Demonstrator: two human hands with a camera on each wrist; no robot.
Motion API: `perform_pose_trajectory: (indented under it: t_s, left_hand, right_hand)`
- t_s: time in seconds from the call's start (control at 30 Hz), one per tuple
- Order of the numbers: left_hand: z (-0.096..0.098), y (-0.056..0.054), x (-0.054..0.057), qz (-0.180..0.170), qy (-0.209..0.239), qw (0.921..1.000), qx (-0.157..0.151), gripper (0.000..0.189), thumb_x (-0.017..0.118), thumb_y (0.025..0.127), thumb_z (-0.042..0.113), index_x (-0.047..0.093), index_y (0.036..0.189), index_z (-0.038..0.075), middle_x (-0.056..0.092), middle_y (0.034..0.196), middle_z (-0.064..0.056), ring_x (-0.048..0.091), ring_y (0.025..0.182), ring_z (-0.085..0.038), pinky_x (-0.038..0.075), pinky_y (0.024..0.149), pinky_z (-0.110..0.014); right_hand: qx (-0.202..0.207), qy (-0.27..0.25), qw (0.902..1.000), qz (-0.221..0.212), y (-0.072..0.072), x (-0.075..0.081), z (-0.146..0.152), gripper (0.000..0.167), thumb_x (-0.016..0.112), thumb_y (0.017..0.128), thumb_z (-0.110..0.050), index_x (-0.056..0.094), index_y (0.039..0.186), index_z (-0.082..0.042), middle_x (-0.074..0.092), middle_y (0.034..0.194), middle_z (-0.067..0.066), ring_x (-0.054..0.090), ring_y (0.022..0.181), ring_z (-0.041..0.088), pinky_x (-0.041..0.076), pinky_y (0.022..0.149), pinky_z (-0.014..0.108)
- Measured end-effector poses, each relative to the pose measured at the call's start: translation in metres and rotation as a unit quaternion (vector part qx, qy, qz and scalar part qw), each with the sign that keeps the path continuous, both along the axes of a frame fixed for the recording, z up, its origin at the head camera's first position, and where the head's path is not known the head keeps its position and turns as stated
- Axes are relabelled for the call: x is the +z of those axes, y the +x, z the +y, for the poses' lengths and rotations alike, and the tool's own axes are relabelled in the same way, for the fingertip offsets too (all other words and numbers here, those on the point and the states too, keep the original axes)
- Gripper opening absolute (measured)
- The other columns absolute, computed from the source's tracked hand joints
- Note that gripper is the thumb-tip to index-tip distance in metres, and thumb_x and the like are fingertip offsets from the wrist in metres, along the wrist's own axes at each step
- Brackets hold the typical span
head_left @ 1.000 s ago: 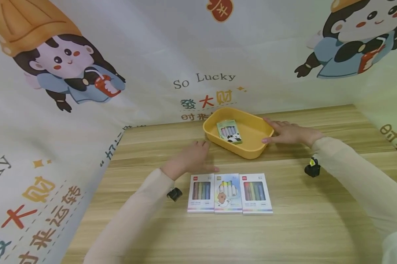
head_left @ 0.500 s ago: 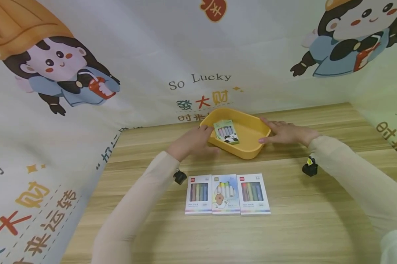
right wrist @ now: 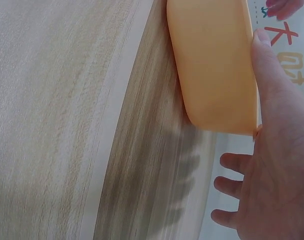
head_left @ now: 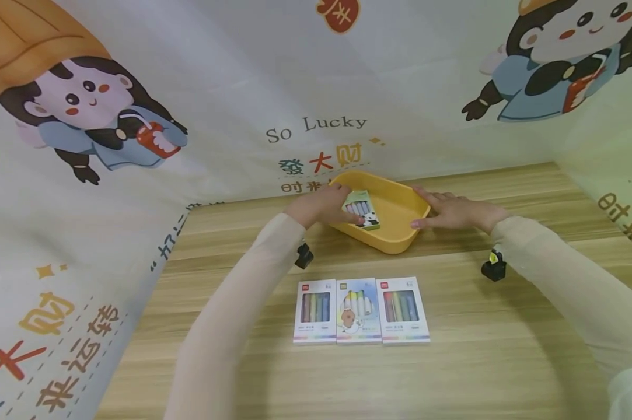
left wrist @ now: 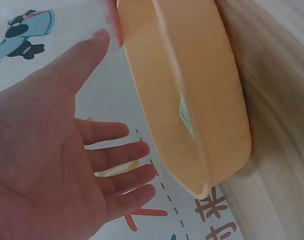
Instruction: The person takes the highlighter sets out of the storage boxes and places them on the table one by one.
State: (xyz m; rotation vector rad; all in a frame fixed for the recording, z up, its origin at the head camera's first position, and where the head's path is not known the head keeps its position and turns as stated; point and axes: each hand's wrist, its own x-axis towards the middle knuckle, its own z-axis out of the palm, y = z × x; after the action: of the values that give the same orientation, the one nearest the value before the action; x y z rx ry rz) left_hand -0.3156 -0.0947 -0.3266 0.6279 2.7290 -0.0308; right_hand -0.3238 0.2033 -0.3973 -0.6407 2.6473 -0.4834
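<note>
The yellow plastic bin (head_left: 397, 236) stands at the back of the table. Inside its left part lies a small green box (head_left: 369, 204) printed with a panda and coloured sticks. My left hand (head_left: 323, 205) is over the bin's left end, partly covering that box in the head view. In the left wrist view, the left hand (left wrist: 66, 145) has its fingers spread, with nothing in the palm. My right hand (head_left: 454, 213) touches the bin's right end. In the right wrist view, the thumb of the right hand (right wrist: 277, 145) rests along the rim, other fingers loosely extended.
Three flat boxes of coloured sticks lie side by side in front of the bin: a white one (head_left: 316, 332), a light blue one (head_left: 359, 335) and another white one (head_left: 406, 332). A printed cloth (head_left: 231, 116) hangs behind the wooden table (head_left: 358, 382).
My left hand has moved up and right, from near the flat boxes to over the bin's left end. The right hand has stayed at the bin, and the green box remains inside.
</note>
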Motion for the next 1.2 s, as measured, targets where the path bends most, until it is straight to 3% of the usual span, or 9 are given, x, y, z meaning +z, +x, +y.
perform_pose_trajectory:
  t_s: [0.2, 0.43, 0.63, 0.83, 0.97, 1.07, 1.2]
  left_hand:
    - [0.009, -0.014, 0.007, -0.048, -0.016, 0.9984, 0.025, 0.092, 0.056, 0.089, 0.067, 0.025, 0.156, 0.011, 0.031, 0.163, -0.009, 0.030, 0.150, -0.030, 0.030, 0.124, -0.047]
    - [0.016, -0.027, 0.008, -0.104, -0.034, 0.9925, 0.056, 0.097, 0.057, 0.088, 0.068, 0.017, 0.159, 0.015, 0.023, 0.166, -0.004, 0.024, 0.153, -0.026, 0.025, 0.126, -0.045]
    - [0.022, -0.035, 0.010, -0.111, -0.041, 0.9908, 0.066, 0.098, 0.058, 0.086, 0.069, 0.020, 0.159, 0.016, 0.024, 0.166, -0.003, 0.027, 0.152, -0.026, 0.028, 0.125, -0.045]
    - [0.033, -0.040, 0.017, -0.106, -0.101, 0.9863, 0.077, 0.096, 0.054, 0.086, 0.073, 0.023, 0.158, 0.019, 0.024, 0.166, -0.003, 0.032, 0.149, -0.027, 0.035, 0.121, -0.041]
    - [0.038, -0.041, 0.020, -0.111, -0.109, 0.9835, 0.091, 0.097, 0.055, 0.085, 0.074, 0.024, 0.158, 0.019, 0.025, 0.166, -0.004, 0.033, 0.149, -0.026, 0.034, 0.121, -0.042]
    - [0.039, -0.046, 0.015, -0.114, -0.103, 0.9829, 0.100, 0.099, 0.056, 0.082, 0.076, 0.027, 0.157, 0.020, 0.027, 0.165, -0.003, 0.033, 0.149, -0.026, 0.034, 0.121, -0.042]
    - [0.040, -0.062, -0.001, -0.119, -0.095, 0.9818, 0.114, 0.100, 0.060, 0.079, 0.076, 0.030, 0.156, 0.020, 0.028, 0.165, -0.004, 0.034, 0.148, -0.026, 0.035, 0.120, -0.042]
  right_hand:
    - [0.000, 0.003, 1.0000, 0.000, -0.001, 0.001, 0.000, 0.103, 0.047, 0.091, -0.070, -0.008, 0.160, -0.018, 0.007, 0.165, 0.026, 0.009, 0.147, 0.058, 0.010, 0.115, 0.077]
    - [0.005, -0.001, 1.0000, -0.001, 0.000, 0.003, -0.002, 0.102, 0.048, 0.091, -0.069, -0.008, 0.160, -0.017, 0.007, 0.165, 0.026, 0.009, 0.147, 0.058, 0.010, 0.115, 0.077]
    - [0.007, -0.002, 1.0000, 0.000, 0.000, 0.003, -0.001, 0.101, 0.047, 0.092, -0.068, -0.009, 0.160, -0.018, 0.006, 0.165, 0.025, 0.008, 0.147, 0.057, 0.008, 0.116, 0.076]
    - [0.004, 0.003, 1.0000, -0.001, 0.001, 0.003, 0.001, 0.101, 0.047, 0.092, -0.070, -0.010, 0.159, -0.020, 0.006, 0.165, 0.025, 0.008, 0.147, 0.057, 0.009, 0.116, 0.076]
    - [0.004, 0.004, 1.0000, -0.003, 0.001, 0.003, 0.000, 0.102, 0.046, 0.091, -0.071, -0.011, 0.159, -0.020, 0.007, 0.165, 0.025, 0.008, 0.147, 0.058, 0.009, 0.116, 0.076]
    - [0.002, 0.008, 1.0000, -0.005, 0.001, 0.003, -0.001, 0.102, 0.046, 0.091, -0.071, -0.011, 0.159, -0.020, 0.007, 0.165, 0.025, 0.008, 0.148, 0.057, 0.010, 0.116, 0.076]
    - [0.002, 0.009, 0.9999, -0.004, -0.001, 0.002, -0.001, 0.102, 0.046, 0.091, -0.071, -0.010, 0.159, -0.019, 0.008, 0.165, 0.025, 0.009, 0.147, 0.057, 0.011, 0.116, 0.076]
